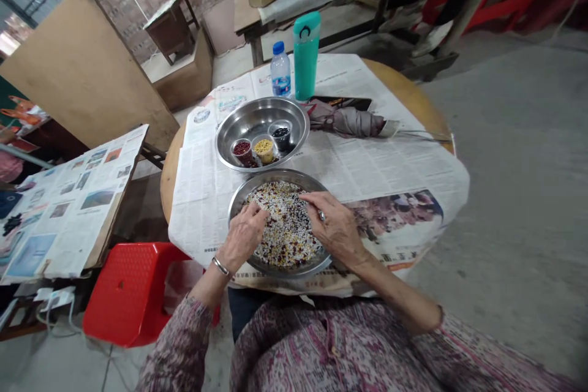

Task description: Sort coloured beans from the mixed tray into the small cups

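A metal basin point(278, 274) in front of me holds a spread of mixed white, yellow, dark red and black grains and beans point(287, 220). My left hand point(245, 229) is at the basin's left side, its fingers curled and pressed together at the mix; whatever they pinch is hidden. Over the right side, my right hand point(335, 223) has its index finger reaching inward and the other fingers folded, and I cannot make out what is in them. Behind, a second metal basin point(236, 119) holds clear cups of red beans point(241, 149), yellow beans point(264, 148) and black beans point(281, 133).
Newspaper point(390, 165) covers the round table point(413, 92). A water bottle point(280, 70), a teal bottle point(305, 55), a dark phone point(344, 101) and a folded umbrella point(351, 120) lie or stand beyond the basins. To the left are a red stool point(126, 288) and another newspaper-covered table point(78, 202).
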Demonstrator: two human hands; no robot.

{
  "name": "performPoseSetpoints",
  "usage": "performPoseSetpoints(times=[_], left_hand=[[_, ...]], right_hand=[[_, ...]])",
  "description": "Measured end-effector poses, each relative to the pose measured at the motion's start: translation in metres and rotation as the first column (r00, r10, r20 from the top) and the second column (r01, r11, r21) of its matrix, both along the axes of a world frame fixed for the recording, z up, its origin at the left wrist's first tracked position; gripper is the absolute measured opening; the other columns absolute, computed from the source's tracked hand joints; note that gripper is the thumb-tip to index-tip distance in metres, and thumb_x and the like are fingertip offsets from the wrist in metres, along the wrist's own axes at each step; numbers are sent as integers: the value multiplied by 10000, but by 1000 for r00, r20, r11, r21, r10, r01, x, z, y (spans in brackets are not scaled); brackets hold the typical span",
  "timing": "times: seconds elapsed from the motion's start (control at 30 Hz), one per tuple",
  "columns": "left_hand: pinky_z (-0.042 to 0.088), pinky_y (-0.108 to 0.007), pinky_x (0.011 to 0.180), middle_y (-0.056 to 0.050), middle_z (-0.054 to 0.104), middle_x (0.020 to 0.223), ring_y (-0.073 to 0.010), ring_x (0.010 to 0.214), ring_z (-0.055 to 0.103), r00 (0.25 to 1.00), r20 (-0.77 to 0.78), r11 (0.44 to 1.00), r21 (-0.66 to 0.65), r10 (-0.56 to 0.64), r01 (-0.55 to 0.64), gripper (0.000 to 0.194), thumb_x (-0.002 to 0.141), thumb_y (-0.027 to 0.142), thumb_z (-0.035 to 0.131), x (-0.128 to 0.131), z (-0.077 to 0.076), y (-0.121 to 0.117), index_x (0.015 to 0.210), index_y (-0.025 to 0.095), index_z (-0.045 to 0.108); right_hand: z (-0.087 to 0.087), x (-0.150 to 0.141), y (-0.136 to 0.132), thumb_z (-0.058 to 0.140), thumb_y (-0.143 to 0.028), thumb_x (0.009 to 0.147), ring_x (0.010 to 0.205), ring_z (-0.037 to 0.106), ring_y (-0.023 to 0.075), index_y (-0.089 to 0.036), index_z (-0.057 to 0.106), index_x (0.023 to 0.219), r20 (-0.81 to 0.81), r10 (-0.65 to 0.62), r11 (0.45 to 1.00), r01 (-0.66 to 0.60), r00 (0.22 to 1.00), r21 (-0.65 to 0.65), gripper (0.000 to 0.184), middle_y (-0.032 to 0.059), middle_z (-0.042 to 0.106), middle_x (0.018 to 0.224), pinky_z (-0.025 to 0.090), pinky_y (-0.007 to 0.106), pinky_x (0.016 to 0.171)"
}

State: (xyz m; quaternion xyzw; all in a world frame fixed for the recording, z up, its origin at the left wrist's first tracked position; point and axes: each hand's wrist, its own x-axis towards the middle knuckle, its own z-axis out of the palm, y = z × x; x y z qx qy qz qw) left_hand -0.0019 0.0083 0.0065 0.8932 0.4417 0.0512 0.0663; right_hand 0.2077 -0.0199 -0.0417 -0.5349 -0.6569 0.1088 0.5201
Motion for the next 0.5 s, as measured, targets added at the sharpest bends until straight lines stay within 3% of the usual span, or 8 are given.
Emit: performPoseSetpoints(times=[0.17, 0.27, 0.4, 0.5], left_hand=[[541, -318, 906, -36, 589, 1046, -169, 983, 591, 998, 45, 992, -113, -44, 49, 106, 986, 240, 513, 16, -1, -34, 1045, 206, 594], [548, -315, 877, -40, 581, 1071, -179, 1001, 586, 990, 41, 981, -138, -132, 137, 133, 969, 262, 551, 34, -3, -41, 1087, 207, 582], [545, -290, 843, -45, 577, 1033, -167, 950, 593, 978, 33, 968, -137, -207, 210, 107, 975, 191, 504, 50, -10, -29, 1038, 190, 591], [533, -280, 882, -47, 573, 1052, -155, 966, 590, 982, 128, 985, -77, -142, 152, 164, 987, 147, 449, 48, -12, -11, 1059, 193, 589]], right_hand=[[0, 0, 0, 460, -123, 915, 977, 657, 234, -179, 663, 1087, -17, -8, 1000, 8, 1000, 19, 272, 103, 693, 1019, 541, 404, 894], [-2, 0, -1, 445, -123, 919, 982, 657, 231, -174, 663, 1086, -23, -15, 999, 16, 1000, 28, 279, 107, 693, 1022, 540, 403, 903], [-3, 1, -1, 418, -120, 923, 998, 654, 230, -183, 660, 1097, -17, -3, 1000, 3, 1000, 24, 304, 105, 693, 1035, 539, 407, 911], [-2, 1, -2, 417, -125, 923, 989, 656, 228, -190, 663, 1094, -34, 6, 1000, -6, 999, 25, 307, 101, 695, 1032, 541, 407, 906]])
